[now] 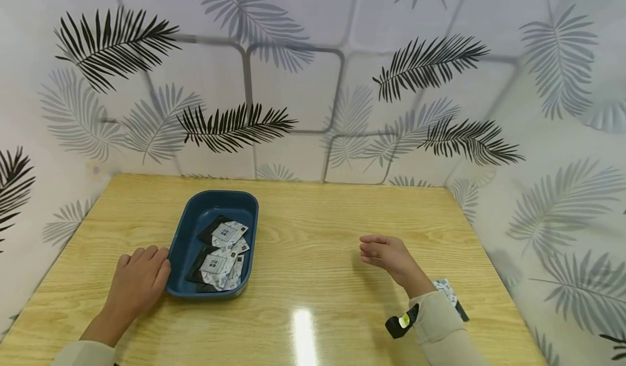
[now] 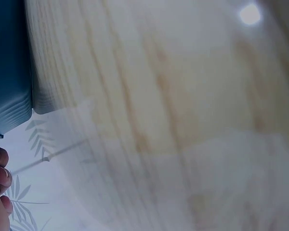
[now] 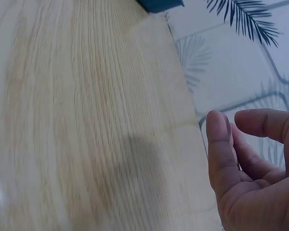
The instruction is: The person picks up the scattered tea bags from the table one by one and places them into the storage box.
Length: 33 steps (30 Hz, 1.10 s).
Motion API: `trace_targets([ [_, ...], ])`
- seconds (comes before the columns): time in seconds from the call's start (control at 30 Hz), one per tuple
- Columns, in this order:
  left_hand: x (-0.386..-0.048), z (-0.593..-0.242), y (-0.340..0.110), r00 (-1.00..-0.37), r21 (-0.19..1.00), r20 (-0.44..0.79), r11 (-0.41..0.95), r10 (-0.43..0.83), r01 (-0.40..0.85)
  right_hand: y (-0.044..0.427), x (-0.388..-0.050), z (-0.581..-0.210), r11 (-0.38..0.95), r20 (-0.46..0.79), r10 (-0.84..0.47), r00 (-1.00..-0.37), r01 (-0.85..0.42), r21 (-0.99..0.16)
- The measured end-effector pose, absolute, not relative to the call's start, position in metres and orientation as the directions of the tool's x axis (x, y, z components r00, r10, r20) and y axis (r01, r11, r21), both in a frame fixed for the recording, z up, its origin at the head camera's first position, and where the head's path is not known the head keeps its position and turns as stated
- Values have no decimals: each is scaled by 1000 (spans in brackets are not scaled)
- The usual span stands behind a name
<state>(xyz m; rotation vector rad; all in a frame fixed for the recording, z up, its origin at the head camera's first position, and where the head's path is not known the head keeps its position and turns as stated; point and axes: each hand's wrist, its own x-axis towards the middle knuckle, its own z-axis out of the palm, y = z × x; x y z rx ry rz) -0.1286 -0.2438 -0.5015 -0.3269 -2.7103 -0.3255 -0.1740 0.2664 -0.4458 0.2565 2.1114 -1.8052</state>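
A dark blue plastic tray [image 1: 177, 257] stands on the left of the table, with several small flat packets [image 1: 226, 263] in black and patterned white lying inside it. My left hand [image 1: 139, 282] is at the tray's left side, back of the hand up, its fingers close against the rim. In the left wrist view, the fingertips [image 2: 1, 168] show just below the tray's corner; whether they press on it is hard to see. Over the right half of the table hovers my right hand [image 1: 391, 257], fingers loosely bent, with nothing between thumb and fingers [image 3: 221, 149].
Another black and white packet [image 1: 446, 290] lies at the right, partly hidden beneath my right forearm. A black strap with a small device [image 1: 403, 321] is on the right wrist. Leaf-patterned cloth [image 1: 303, 83] hangs behind and beside the wood-grain table [image 1: 313, 235].
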Motion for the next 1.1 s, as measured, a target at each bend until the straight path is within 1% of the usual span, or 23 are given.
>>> trace_targets([
  [0.27, -129, -501, -243, -907, 181, 381, 948, 178, 262, 325, -154, -441, 204, -374, -27, -927, 361, -910],
  [0.37, -130, -500, -241, -907, 188, 382, 946, 179, 266, 354, -145, -438, 244, -367, 21, -930, 361, -900],
  [0.5, -134, -499, -238, -897, 176, 393, 941, 201, 288, 390, -127, -437, 298, -402, 113, -908, 417, -858],
  [0.57, -136, -499, -239, -892, 164, 401, 942, 207, 292, 403, -120, -438, 304, -424, 147, -894, 449, -840],
  [0.63, -135, -499, -242, -891, 160, 406, 944, 202, 287, 411, -117, -440, 304, -438, 167, -883, 468, -830],
  [0.8, -129, -498, -248, -906, 169, 381, 950, 184, 264, 418, -119, -441, 319, -439, 173, -882, 472, -822],
  [0.9, -126, -498, -247, -909, 169, 373, 950, 187, 264, 421, -119, -441, 361, -438, 178, -881, 473, -804],
  [1.1, -127, -498, -244, -899, 171, 398, 948, 185, 270, 430, -117, -438, 437, -425, 197, -884, 467, -769],
])
